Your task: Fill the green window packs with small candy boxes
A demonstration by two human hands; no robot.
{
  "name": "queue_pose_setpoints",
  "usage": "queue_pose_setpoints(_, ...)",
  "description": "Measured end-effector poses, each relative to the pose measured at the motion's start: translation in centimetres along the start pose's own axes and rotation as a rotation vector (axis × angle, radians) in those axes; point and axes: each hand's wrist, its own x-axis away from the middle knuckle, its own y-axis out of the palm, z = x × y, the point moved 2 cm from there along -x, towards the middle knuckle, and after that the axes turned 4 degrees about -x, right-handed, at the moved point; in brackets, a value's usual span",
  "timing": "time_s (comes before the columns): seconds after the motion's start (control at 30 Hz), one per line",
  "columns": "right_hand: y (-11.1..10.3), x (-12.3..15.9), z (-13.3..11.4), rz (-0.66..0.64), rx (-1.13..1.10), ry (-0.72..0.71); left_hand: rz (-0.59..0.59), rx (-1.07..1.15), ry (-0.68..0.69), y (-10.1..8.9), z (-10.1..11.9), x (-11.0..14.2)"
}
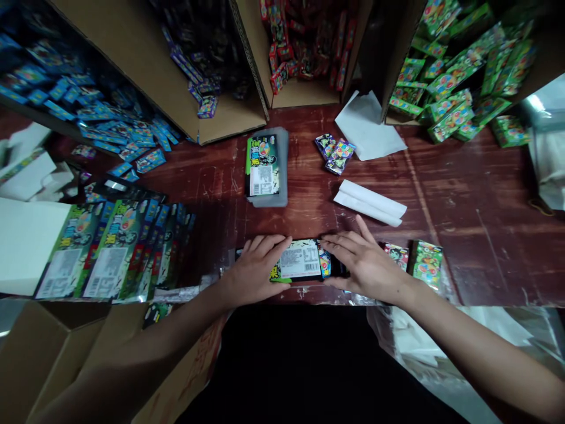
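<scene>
A flat printed pack (301,261) with a white label lies at the near edge of the dark red table (463,206). My left hand (253,268) rests on its left end, fingers flat and spread. My right hand (364,262) covers its right end, fingers stretched out and pressing down. Two small green packets (426,262) lie just right of my right hand. Farther back a similar labelled pack sits in a grey tray (282,171).
Cardboard boxes hold blue packets (101,112), red packets (304,47) and green packets (463,76). A row of labelled packs (115,247) stands at left. White folded papers (371,203) and two loose packets (334,152) lie mid-table. A brown carton (53,353) sits near left.
</scene>
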Motion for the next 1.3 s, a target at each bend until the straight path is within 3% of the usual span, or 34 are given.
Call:
queue_pose_setpoints(0.1,-0.1,0.3,-0.1,-0.049,0.012,-0.021,-0.029,-0.003,0.04,0.0,-0.1,-0.3)
queue_pose_setpoints(0.33,-2.3,4.6,1.4,-0.129,0.043,0.079,-0.045,-0.024,0.041,-0.3,-0.9,-0.6)
queue_pose_setpoints(0.57,-1.2,2.1,1.5,-0.073,-0.069,0.021,-0.069,0.042,0.11,-0.2,0.5,-1.8)
queue_pose_setpoints(0.8,-1.5,2.7,1.4,-0.07,0.097,0.111,-0.05,0.064,0.069,-0.1,0.6,-1.6)
queue_pose_setpoints(0.97,-1.8,2.2,0.1,-0.066,0.144,0.075,0.005,0.036,0.054,-0.1,1.2,-1.7)
queue_pose_setpoints(1.17,-1.7,2.6,-1.1,-0.047,-0.025,0.081,0.019,0.053,-0.012,0.1,1.3,-2.4)
queue_pose_setpoints(1.3,-1.1,3.7,-0.7,0.053,-0.144,0.205,0.032,0.052,0.025,0.3,1.3,-2.8)
